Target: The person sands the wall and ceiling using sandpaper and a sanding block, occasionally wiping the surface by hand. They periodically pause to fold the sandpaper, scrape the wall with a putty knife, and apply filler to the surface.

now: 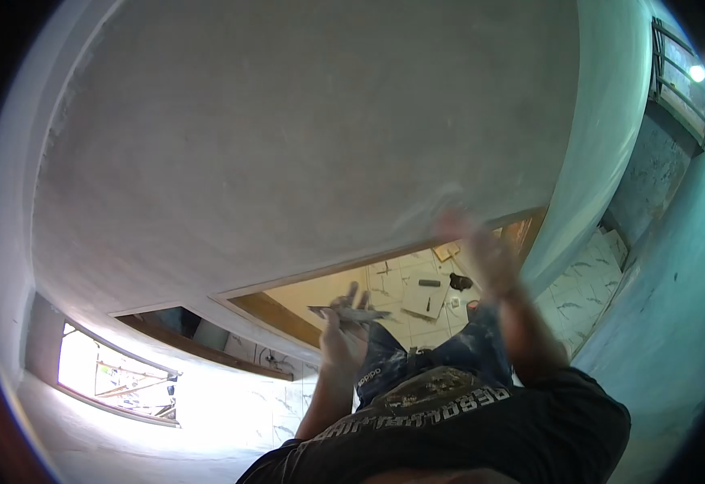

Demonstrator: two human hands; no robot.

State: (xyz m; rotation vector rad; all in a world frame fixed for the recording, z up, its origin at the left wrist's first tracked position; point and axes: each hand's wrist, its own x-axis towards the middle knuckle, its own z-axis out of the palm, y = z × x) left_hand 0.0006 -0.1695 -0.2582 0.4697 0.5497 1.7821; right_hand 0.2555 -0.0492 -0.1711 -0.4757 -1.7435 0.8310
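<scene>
My left hand (343, 332) is at waist height, closed on a flat grey putty blade (368, 314) seen nearly edge-on, with fingers showing beyond it. Grey-white smears cover this hand and the blade. My right hand (481, 246) is raised against the lower part of the grey plastered wall (312, 129), just above the opening's wooden frame. Motion blurs its fingers, and whether it holds a tool cannot be made out. A faint pale streak (447, 194) marks the wall just beyond it.
Through the wood-framed opening (288, 284), a pale board (425, 297) with tools and a dark bundle (460, 281) lie on the tiled floor (393, 274). A bright barred window (118, 375) is at lower left. Another barred opening (681, 77) sits at upper right beside the pale green wall (651, 355).
</scene>
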